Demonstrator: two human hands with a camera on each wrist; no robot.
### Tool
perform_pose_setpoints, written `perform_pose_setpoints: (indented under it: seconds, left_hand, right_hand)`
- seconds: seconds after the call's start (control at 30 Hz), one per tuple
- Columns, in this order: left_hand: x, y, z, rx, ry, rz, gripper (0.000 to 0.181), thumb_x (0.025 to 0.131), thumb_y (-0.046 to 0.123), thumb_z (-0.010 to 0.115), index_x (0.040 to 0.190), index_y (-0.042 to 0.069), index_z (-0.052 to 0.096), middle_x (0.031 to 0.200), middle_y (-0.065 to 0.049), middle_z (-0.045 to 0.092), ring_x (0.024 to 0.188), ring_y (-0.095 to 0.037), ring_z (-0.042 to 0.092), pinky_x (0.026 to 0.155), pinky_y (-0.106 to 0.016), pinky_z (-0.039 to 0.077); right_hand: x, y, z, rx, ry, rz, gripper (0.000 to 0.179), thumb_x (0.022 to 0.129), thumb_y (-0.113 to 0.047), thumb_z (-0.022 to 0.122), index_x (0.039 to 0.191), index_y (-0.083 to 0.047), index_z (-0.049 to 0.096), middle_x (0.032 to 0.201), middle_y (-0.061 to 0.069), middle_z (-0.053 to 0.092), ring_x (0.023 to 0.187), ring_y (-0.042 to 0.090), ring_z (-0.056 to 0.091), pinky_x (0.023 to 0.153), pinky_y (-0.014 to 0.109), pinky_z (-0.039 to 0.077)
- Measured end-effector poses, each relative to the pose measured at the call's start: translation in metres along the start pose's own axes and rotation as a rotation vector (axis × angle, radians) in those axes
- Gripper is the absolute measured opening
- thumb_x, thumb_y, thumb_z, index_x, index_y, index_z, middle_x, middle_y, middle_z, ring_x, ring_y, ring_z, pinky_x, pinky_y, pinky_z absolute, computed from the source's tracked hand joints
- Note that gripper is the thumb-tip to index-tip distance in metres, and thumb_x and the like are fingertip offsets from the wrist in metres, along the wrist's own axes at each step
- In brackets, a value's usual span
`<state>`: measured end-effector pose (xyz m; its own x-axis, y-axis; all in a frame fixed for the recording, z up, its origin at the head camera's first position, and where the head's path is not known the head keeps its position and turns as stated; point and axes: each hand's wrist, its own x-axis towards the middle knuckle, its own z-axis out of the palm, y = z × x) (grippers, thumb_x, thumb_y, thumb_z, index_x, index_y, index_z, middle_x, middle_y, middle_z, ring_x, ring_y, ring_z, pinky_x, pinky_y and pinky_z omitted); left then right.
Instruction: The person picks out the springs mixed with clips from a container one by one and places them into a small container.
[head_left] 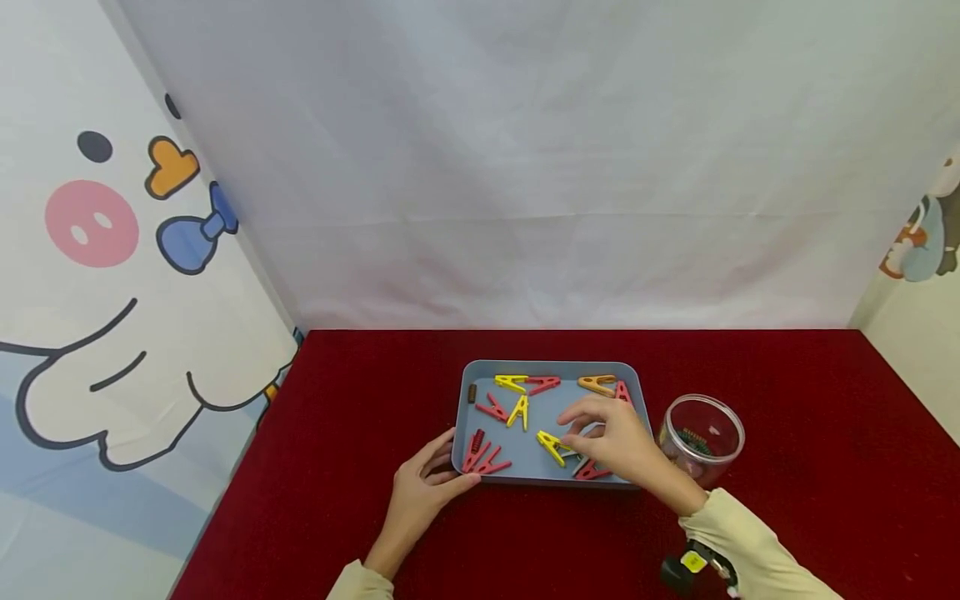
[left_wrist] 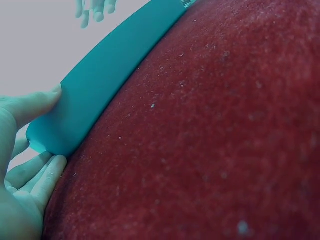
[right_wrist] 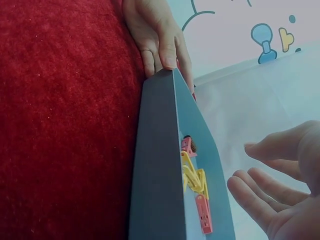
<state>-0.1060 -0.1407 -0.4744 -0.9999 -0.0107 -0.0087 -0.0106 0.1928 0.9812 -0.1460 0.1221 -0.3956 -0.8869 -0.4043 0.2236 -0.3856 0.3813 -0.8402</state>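
A blue-grey tray [head_left: 540,417] holds several plastic spring clips: a yellow clip [head_left: 518,411], an orange clip [head_left: 597,384], red clips and a grey one partly hidden by a hand. A brown coil [head_left: 472,393] and a dark red coil [head_left: 477,441] lie at the tray's left side. My left hand [head_left: 423,485] grips the front left corner, thumb on the front wall, fingers round the side. Over the tray's right half hovers my right hand [head_left: 611,433], beside another yellow clip [head_left: 552,448]. The right wrist view shows its thumb and fingers apart, nothing between them.
To the right of the tray stands a clear round jar [head_left: 705,461] with dark green coils inside. A red cloth [head_left: 360,408] covers the table. White curtain [head_left: 555,192] rises behind it, and a cartoon-printed sheet [head_left: 135,350] hangs on the left.
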Motion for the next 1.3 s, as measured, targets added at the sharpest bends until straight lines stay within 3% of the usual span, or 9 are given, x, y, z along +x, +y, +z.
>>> perform_pose_setpoints:
  seconds: [0.27,0.57,0.83,1.03,1.17,1.3]
  left_hand:
    - [0.000,0.000,-0.001,-0.011,-0.007,0.004,0.066,0.067,0.019,0.077,0.127,0.016,0.049,0.122,-0.009,0.050,0.105,-0.023,0.050,0.077,-0.028,0.047]
    - [-0.001,0.000,-0.002,-0.003,-0.002,-0.006,0.067,0.067,0.019,0.077,0.127,0.014,0.048,0.122,-0.009,0.050,0.105,-0.023,0.051,0.077,-0.030,0.047]
    - [-0.001,0.000,-0.002,-0.009,-0.003,-0.003,0.066,0.066,0.020,0.077,0.126,0.014,0.049,0.121,-0.009,0.051,0.105,-0.024,0.051,0.078,-0.031,0.047]
    - [0.006,-0.016,0.000,-0.016,-0.002,0.022,0.067,0.065,0.023,0.078,0.126,0.018,0.050,0.120,-0.006,0.051,0.103,-0.021,0.051,0.076,-0.026,0.048]
    - [0.008,-0.028,0.001,-0.010,0.016,0.038,0.068,0.064,0.025,0.079,0.125,0.022,0.050,0.119,-0.003,0.052,0.102,-0.018,0.051,0.075,-0.025,0.047]
    - [0.008,-0.029,0.001,-0.014,0.015,0.053,0.067,0.065,0.024,0.078,0.125,0.021,0.049,0.119,-0.003,0.052,0.103,-0.019,0.051,0.075,-0.027,0.048]
  right_hand:
    - [0.010,0.038,0.016,0.005,-0.009,-0.011,0.016,0.072,-0.002,0.071,0.085,-0.009,0.067,0.086,0.011,0.062,0.071,0.016,0.060,0.060,0.024,0.050]
    - [0.016,0.041,0.030,-0.012,-0.035,0.002,0.016,0.071,-0.006,0.072,0.085,-0.013,0.067,0.086,0.005,0.062,0.070,0.013,0.060,0.057,0.024,0.049]
    - [0.022,0.045,0.041,-0.030,-0.046,-0.005,0.016,0.070,-0.004,0.072,0.085,-0.006,0.067,0.087,0.006,0.061,0.071,0.013,0.059,0.053,0.024,0.048]
    - [0.028,0.044,0.046,-0.038,-0.043,-0.016,0.016,0.068,-0.003,0.073,0.083,-0.006,0.068,0.086,0.004,0.063,0.069,0.015,0.060,0.046,0.025,0.044]
    - [0.033,0.042,0.051,-0.049,-0.059,-0.018,0.015,0.069,-0.005,0.073,0.083,-0.006,0.068,0.085,0.005,0.062,0.068,0.015,0.060,0.048,0.024,0.044]
    - [0.036,0.040,0.055,-0.059,-0.064,-0.021,0.015,0.069,-0.006,0.073,0.083,-0.007,0.068,0.085,0.006,0.062,0.068,0.015,0.060,0.052,0.023,0.045]
